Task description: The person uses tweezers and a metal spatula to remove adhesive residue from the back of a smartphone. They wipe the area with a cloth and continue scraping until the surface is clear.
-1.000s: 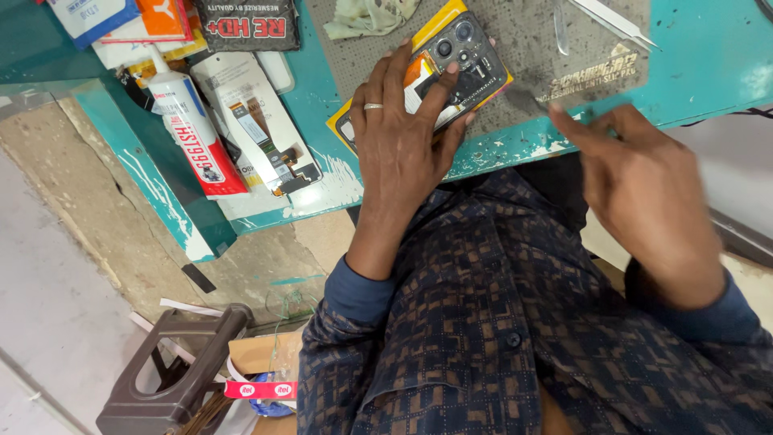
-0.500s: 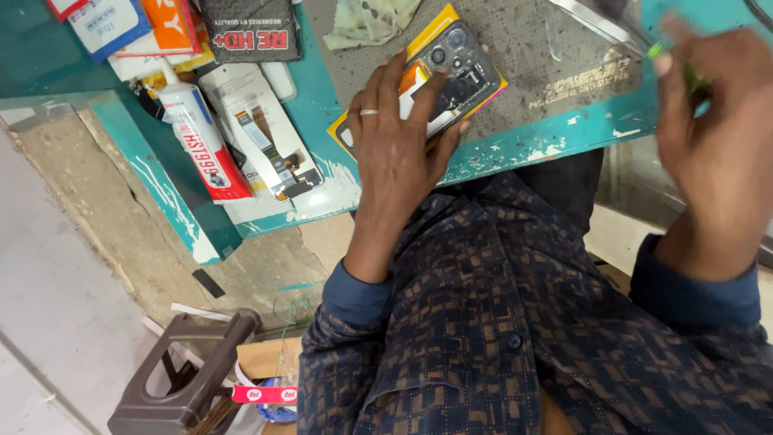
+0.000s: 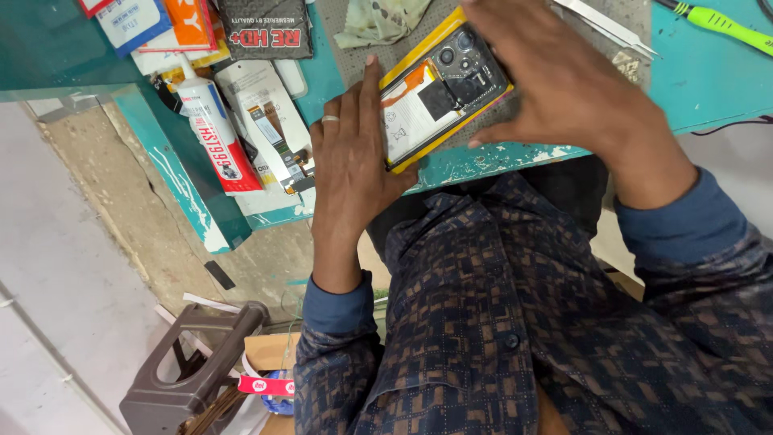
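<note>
A: Where is the opened phone [image 3: 439, 89]?

B: It lies face down on the grey mat [image 3: 531, 24] near the front edge of the teal bench [image 3: 700, 72], its back off, battery and camera block showing, inside a yellow frame.

A: And the hands?

B: The left hand [image 3: 350, 161] lies flat along the phone's near edge, fingers [image 3: 366, 101] stretched and together, pressing rather than gripping. The right hand [image 3: 564, 76] arches over the far end, thumb at one side and fingers spread at the other, loosely clasping the frame.

A: Anything beside it?

B: Metal tweezers [image 3: 608, 26] and a green screwdriver [image 3: 721, 22] lie beyond the right hand; a white glue tube [image 3: 211, 121] lies to the left.
</note>
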### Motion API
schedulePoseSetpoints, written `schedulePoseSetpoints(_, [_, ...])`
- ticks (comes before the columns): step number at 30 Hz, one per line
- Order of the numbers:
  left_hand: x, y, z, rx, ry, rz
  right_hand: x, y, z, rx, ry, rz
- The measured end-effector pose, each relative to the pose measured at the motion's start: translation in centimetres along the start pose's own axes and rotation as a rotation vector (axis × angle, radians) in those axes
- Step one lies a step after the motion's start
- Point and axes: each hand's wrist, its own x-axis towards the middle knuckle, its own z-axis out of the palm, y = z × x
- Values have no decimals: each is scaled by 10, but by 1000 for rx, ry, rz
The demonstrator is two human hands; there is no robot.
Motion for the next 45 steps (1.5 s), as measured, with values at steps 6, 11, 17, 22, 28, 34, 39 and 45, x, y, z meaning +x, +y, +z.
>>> schedulePoseSetpoints(6, [12, -4, -12, -76, -43, 88, 13, -10, 0, -74, -109, 15])
schedulePoseSetpoints(11, [13, -14, -8, -212, 133, 156, -9, -15, 3, -137, -32, 71])
schedulePoseSetpoints(17, [0, -18, 10, -287, 213, 23, -28, -24, 14, -141, 42, 146])
schedulePoseSetpoints(22, [-7, -14, 12, -330, 199, 15, -43, -31, 17, -168, 147, 200])
schedulePoseSetpoints(28, [-3, -9, 15, -312, 223, -21, -48, -26, 20, -196, 119, 221])
schedulePoseSetpoints(34, [-6, -19, 29, -355, 281, -58, -41, -33, 13, -257, 97, 185])
schedulePoseSetpoints(39, [-10, -32, 33, -456, 335, -77, -34, -44, 13, -234, 76, 260])
schedulePoseSetpoints(45, [-16, -40, 19, -368, 423, -141, -38, -51, 11, -177, 87, 287])
